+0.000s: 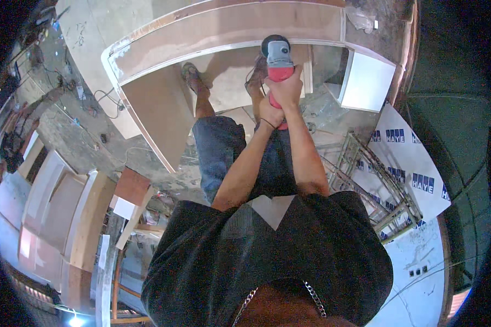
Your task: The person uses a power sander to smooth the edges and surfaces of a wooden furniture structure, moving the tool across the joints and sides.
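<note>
Both my hands are closed around a red and grey angle grinder (279,53), held out in front of me. My right hand (289,87) wraps the red body just behind the grey head. Nearer to me, my left hand (271,111) grips the rear part of the tool. A round black disc (267,42) sits at the far end, over the pale near edge of a long curved wooden panel (202,37). Whether the disc touches that edge, I cannot tell. My fingers hide much of the tool's body.
A white box-like end piece (368,82) stands right of the curved panel. A metal frame (360,180) leans by a printed sheet (406,158) on the right. Curved wooden furniture (65,212) is at the left. A cable (112,103) lies on the floor.
</note>
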Demonstrator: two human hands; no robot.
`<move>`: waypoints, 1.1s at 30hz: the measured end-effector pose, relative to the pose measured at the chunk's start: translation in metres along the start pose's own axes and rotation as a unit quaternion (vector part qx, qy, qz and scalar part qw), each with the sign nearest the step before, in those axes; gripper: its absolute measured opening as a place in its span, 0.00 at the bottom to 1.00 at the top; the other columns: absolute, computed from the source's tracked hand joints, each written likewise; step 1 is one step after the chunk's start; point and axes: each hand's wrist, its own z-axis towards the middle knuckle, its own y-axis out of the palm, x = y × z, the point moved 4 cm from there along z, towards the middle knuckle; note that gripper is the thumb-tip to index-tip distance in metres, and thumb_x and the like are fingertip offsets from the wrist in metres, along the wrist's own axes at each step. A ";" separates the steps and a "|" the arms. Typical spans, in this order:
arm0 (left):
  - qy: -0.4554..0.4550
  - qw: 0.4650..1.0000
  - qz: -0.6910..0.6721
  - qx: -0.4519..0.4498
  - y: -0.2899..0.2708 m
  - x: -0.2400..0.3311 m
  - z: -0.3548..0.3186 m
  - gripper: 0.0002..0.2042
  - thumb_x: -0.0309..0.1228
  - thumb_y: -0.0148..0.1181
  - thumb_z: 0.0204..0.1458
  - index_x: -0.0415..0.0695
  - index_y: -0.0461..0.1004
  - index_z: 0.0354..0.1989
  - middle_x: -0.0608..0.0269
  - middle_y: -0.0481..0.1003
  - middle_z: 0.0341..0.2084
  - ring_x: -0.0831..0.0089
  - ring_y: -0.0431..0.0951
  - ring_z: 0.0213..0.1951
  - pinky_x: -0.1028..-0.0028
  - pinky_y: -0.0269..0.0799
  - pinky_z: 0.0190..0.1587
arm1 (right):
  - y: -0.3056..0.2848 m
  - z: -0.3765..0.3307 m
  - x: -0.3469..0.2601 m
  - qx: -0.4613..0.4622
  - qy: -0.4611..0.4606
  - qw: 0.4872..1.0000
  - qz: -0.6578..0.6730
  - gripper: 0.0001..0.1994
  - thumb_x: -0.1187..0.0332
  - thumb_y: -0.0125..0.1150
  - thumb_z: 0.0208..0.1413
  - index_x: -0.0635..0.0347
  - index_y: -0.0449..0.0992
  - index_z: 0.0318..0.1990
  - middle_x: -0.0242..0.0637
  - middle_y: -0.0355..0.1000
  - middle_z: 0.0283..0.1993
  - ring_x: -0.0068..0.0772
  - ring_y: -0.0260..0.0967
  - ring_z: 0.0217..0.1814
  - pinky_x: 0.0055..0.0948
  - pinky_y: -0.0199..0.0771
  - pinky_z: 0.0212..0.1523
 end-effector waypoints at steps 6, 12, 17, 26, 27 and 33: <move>-0.028 0.998 -0.037 -0.047 0.035 -0.009 -0.001 0.33 0.45 0.70 0.38 0.42 0.68 0.52 0.54 0.76 0.46 0.64 0.77 0.49 0.69 0.69 0.51 | -0.035 0.009 0.020 0.058 -0.007 0.998 -0.008 0.39 0.59 0.75 0.29 0.64 0.58 0.48 0.58 0.73 0.39 0.60 0.73 0.42 0.47 0.73 0.45; 0.019 0.965 -0.260 0.022 0.024 0.002 -0.024 0.32 0.43 0.72 0.36 0.42 0.70 0.51 0.57 0.75 0.46 0.64 0.76 0.47 0.69 0.69 0.52 | -0.016 -0.009 0.013 -0.012 -0.001 1.000 -0.006 0.39 0.59 0.73 0.31 0.64 0.56 0.50 0.57 0.74 0.34 0.61 0.74 0.38 0.49 0.74 0.42; 0.006 0.997 -0.057 0.043 -0.012 -0.031 -0.011 0.33 0.39 0.72 0.38 0.43 0.68 0.54 0.58 0.73 0.50 0.69 0.72 0.52 0.70 0.65 0.56 | 0.022 -0.014 -0.003 -0.041 -0.031 0.998 -0.027 0.43 0.57 0.72 0.30 0.64 0.54 0.55 0.56 0.74 0.35 0.62 0.74 0.38 0.49 0.74 0.42; 0.038 0.998 -0.030 0.032 0.010 -0.011 -0.003 0.33 0.45 0.70 0.40 0.43 0.67 0.55 0.60 0.76 0.45 0.69 0.75 0.48 0.71 0.68 0.51 | -0.009 0.000 0.001 -0.020 0.006 1.000 -0.007 0.41 0.57 0.73 0.30 0.63 0.55 0.51 0.58 0.74 0.36 0.62 0.74 0.40 0.48 0.74 0.43; 0.033 0.998 -0.057 0.019 0.013 -0.007 0.000 0.34 0.44 0.70 0.40 0.42 0.67 0.54 0.60 0.76 0.45 0.70 0.76 0.48 0.71 0.68 0.51 | -0.011 0.002 0.001 -0.020 0.010 1.000 -0.006 0.40 0.58 0.73 0.30 0.63 0.55 0.51 0.58 0.74 0.36 0.62 0.74 0.40 0.48 0.74 0.43; -0.021 0.999 -0.020 -0.015 0.023 0.000 0.013 0.34 0.44 0.71 0.38 0.41 0.67 0.54 0.59 0.77 0.44 0.68 0.76 0.47 0.70 0.69 0.51 | -0.022 0.020 0.009 0.018 -0.013 1.000 0.011 0.41 0.57 0.75 0.29 0.63 0.55 0.50 0.58 0.74 0.37 0.62 0.73 0.40 0.48 0.74 0.44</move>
